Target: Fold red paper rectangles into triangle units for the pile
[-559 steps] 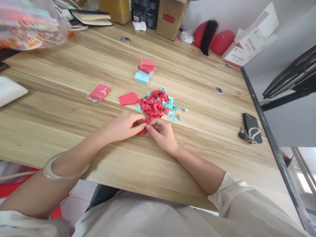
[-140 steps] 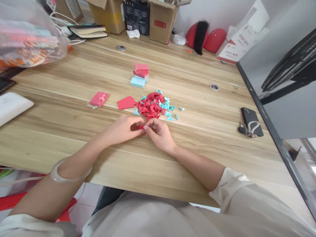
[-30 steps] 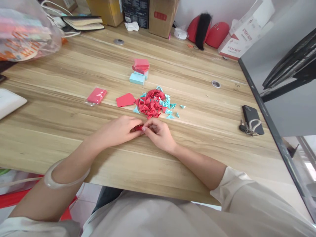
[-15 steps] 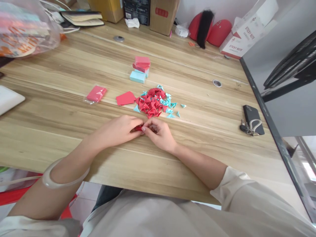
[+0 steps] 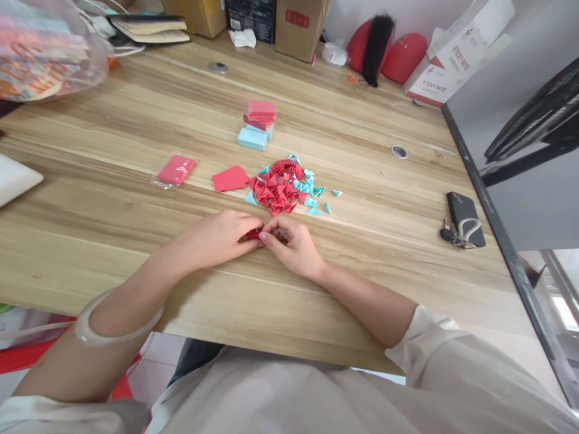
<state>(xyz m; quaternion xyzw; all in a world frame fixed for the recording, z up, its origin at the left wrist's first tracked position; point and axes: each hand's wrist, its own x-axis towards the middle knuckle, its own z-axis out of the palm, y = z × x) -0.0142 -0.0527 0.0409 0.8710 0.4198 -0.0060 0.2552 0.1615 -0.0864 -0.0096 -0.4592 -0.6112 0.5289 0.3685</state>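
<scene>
Between my fingertips is a small folded piece of red paper [image 5: 254, 235], partly hidden by them. My left hand [image 5: 226, 237] pinches its left end, and my right hand [image 5: 292, 244] grips the right end between thumb and fingers. Just beyond my hands lies a pile of red folded paper triangles [image 5: 275, 191]. Light-blue paper triangles [image 5: 311, 191] are scattered along its right side. A curved row of joined red pieces [image 5: 288, 168] rests at the back of the pile. Flat red paper sheets [image 5: 230, 179] lie to the left of it.
A wrapped red paper pack [image 5: 176, 170] lies on the left, with red packs [image 5: 261, 110] and light-blue packs [image 5: 252, 139] stacked farther back. A black case with keys [image 5: 465, 220] sits at right. Boxes [image 5: 301, 30] and a plastic bag [image 5: 49, 54] line the back.
My hands keep almost the same pose on the red paper piece. The view has shifted very slightly; nothing on the table has visibly moved.
</scene>
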